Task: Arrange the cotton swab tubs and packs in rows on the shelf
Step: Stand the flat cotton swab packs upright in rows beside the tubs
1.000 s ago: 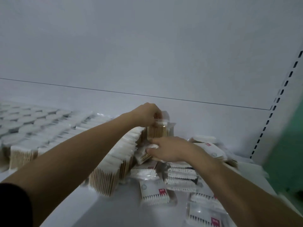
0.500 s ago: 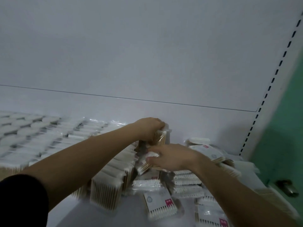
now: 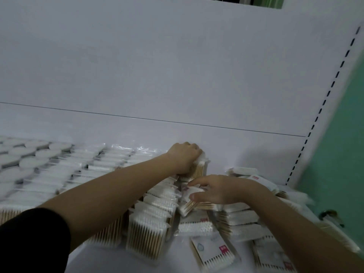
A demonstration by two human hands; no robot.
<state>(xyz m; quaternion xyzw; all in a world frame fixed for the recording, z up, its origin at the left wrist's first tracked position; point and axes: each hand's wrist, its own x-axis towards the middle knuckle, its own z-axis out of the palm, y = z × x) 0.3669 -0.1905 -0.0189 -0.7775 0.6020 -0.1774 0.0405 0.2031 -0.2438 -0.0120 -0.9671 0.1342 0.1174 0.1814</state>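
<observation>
My left hand (image 3: 184,157) grips an upright clear pack of wooden cotton swabs (image 3: 198,170) at the far end of a row of standing packs (image 3: 152,221), close to the shelf's back wall. My right hand (image 3: 218,191) lies just in front of it, fingers and thumb round a tilted swab pack (image 3: 188,203) on top of a loose heap of flat packs (image 3: 236,219). Round white tubs (image 3: 29,156) stand in rows at far left, with more rows of packs (image 3: 92,166) beside them.
The white shelf floor (image 3: 118,259) shows bare in front of the rows. A flat pack with a pink label (image 3: 213,253) lies near the front. The back panel (image 3: 177,75) rises behind. A slotted upright (image 3: 323,107) and a green wall (image 3: 342,134) stand at right.
My left hand has pressed its upright pack down and back toward the wall at the row's end. My right hand stays on the tilted pack. The view has tipped upward.
</observation>
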